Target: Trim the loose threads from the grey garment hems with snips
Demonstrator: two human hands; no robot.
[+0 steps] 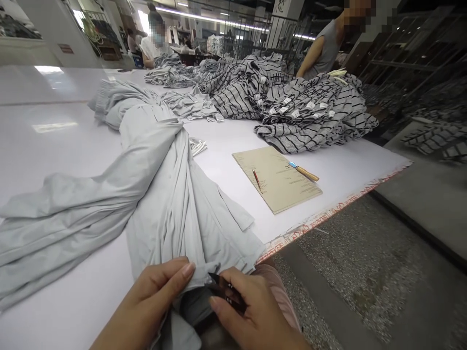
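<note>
White table, broad, one edge marked in red. Pale grey cloth, draped in long folds across the tabletop, its near end at both hands. Black-striped grey garments, heaped on the far right, small white tags showing. Tan printed sheet, flat, between heap and near edge. Right hand, closed round the black snips, tips at the cloth. Left hand, pinching the cloth's near end. Wooden-handled tool, blue-ended, partly over the sheet. Black snips. Red pen, slim, on the sheet.
</note>
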